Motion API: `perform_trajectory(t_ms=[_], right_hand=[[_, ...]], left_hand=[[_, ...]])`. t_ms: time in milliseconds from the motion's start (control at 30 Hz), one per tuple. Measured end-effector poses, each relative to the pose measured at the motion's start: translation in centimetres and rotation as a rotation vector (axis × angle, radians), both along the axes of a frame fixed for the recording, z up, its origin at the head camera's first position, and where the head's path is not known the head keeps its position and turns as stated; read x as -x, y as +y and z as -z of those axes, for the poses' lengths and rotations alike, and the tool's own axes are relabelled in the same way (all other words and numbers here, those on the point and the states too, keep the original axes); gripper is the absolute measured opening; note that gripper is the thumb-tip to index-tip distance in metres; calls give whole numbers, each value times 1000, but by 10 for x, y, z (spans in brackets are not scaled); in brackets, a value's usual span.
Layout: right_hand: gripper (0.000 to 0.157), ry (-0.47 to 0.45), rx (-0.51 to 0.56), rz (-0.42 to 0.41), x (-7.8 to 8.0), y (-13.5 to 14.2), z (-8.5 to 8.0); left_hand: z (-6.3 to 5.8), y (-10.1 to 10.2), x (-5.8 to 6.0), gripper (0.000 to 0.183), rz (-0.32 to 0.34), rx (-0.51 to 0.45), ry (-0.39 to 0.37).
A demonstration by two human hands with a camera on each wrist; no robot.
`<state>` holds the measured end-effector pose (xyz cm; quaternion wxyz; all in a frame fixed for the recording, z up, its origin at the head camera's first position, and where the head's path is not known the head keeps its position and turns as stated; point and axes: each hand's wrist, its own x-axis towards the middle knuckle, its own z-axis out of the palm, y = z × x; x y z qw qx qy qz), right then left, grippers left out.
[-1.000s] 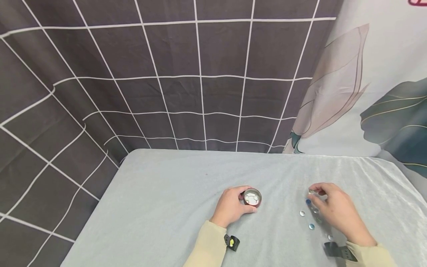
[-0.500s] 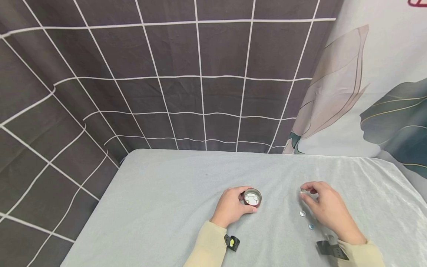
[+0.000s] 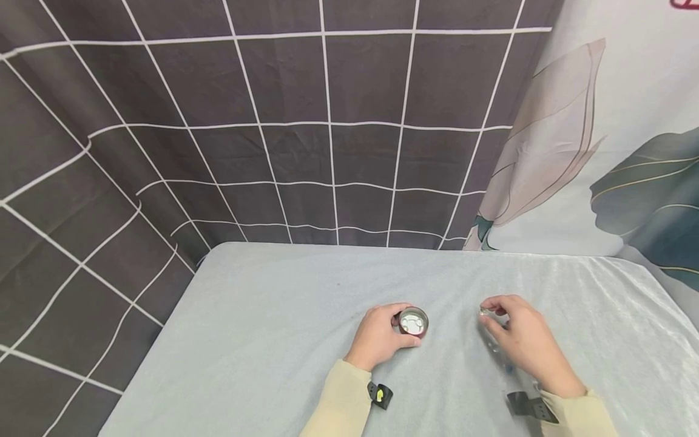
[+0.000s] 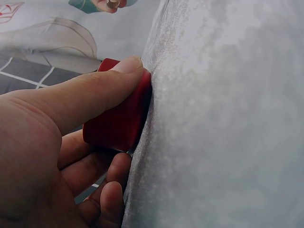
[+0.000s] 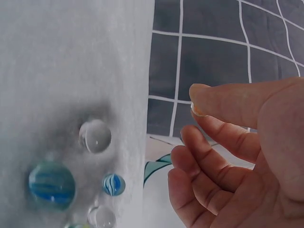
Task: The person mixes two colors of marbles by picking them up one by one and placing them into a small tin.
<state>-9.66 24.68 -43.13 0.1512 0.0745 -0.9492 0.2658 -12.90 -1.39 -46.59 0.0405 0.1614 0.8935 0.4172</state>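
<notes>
My left hand (image 3: 377,340) grips a small round tin (image 3: 426,329), thumb and fingers around its side. The left wrist view shows the tin's red outer wall (image 4: 116,123) standing on the cloth. Inside, it is silvery, with a few clear pieces on the bottom. To its right, my right hand (image 3: 526,343) pinches a clear glass marble (image 3: 483,311) between thumb and index finger, raised above the cloth. Thumb and finger hide most of that marble in the right wrist view.
Loose marbles lie on the grey cloth (image 3: 273,328) under and beside the right hand: a large blue-striped marble (image 5: 52,185), a clear marble (image 5: 96,136), a small blue-and-white marble (image 5: 114,184) and others. A dark gridded curtain (image 3: 284,152) hangs behind the table.
My right hand has moved left toward the tin, carrying the clear marble away from the loose marbles. The left hand and tin have stayed in place.
</notes>
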Motion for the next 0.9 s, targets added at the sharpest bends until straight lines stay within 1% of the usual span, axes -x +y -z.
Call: perform_trajectory(t_ms=[567, 800, 900], right_hand=[[18, 36, 15, -37, 2, -18, 1], [18, -17, 28, -49, 2, -25, -1], [19, -5, 21, -54, 2, -29, -1]], left_hand=[[0, 0, 1, 59, 4, 11, 3], [-1, 0, 1, 59, 4, 18, 1], [-1, 0, 0, 59, 4, 20, 3]])
